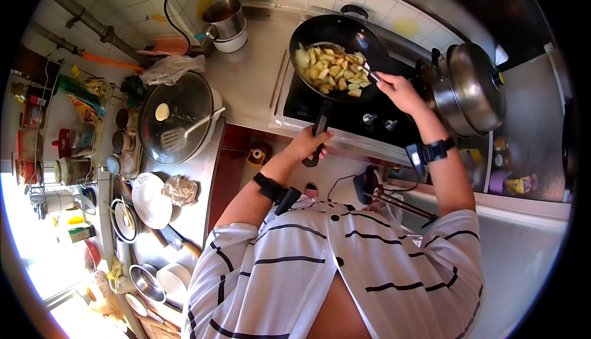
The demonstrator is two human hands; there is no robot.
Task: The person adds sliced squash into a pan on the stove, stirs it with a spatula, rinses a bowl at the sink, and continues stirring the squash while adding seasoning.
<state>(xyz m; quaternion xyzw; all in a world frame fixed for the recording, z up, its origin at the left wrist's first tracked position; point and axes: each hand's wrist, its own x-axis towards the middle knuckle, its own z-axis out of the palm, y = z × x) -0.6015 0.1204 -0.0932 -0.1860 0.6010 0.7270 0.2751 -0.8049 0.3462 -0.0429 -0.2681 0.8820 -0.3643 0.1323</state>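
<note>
A black wok (300, 29) sits over the black glass gas stove (332, 111), its long handle pointing toward me. My left hand (310, 145) is wrapped around that black handle (322, 124). Pale yellow chunks of food (330, 71), some lightly browned, fill the lower part of the wok. In my right hand (402, 93) is a metal-handled utensil (373, 75); its far end reaches in among the chunks, so the head is mostly hidden. Both wrists wear black straps with small devices.
A lidded steel steamer pot (475, 89) stands right of the wok. To the left are a large pot's glass lid (180, 94) with a slotted turner (177, 138) on it, and a steel pot (224, 15). A cleaver (171, 237) lies near a floral plate (150, 200). Jars crowd a wire rack (99, 131).
</note>
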